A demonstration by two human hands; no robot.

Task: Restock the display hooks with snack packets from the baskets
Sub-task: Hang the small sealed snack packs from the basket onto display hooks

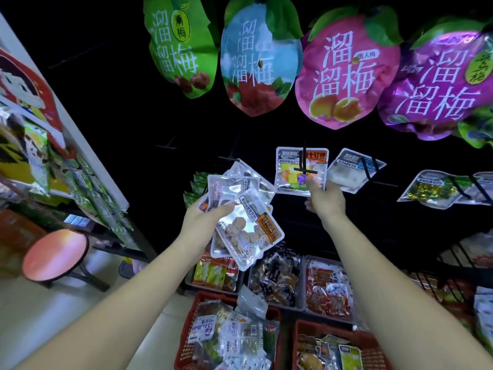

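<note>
**Restocking view, both arms raised.** My left grip point(205, 212) is clamped on a fan of packets point(248, 231), thumb across the front and fingers behind. The packets are silvery with clear windows; the foremost shows pale brown lumps and an orange side label. The fan is held up before the dark display panel point(106, 108), above the baskets and left of the filled hooks.

My right grip point(324, 201) is raised to a cube packet point(289, 173), a clear pouch of yellow, orange, green and purple cubes. It pinches the pouch's lower edge, thumb tip uppermost and the other fingers curled below. That pouch hangs on a black hook point(304, 166), whose crossbar lies across its front.

Just right of it a pale packet point(352, 173) hangs tilted on its own hook. Further right hangs a packet of gold-wrapped sweets point(426, 189). Above, four large plum bags point(346, 73), green, blue, pink and purple, hang in a row.

Lowest in view stand two baskets. The left red basket point(186, 329) is heaped with mixed clear packets, and the right red basket point(300, 343) holds more, cut by the frame edge. Behind them, grey trays point(303, 279) hold wrapped snacks in red, brown and yellow.

At far left a round red stool point(56, 255) stands on the pale floor point(53, 321) beside a stocked shelf point(88, 182).
</note>
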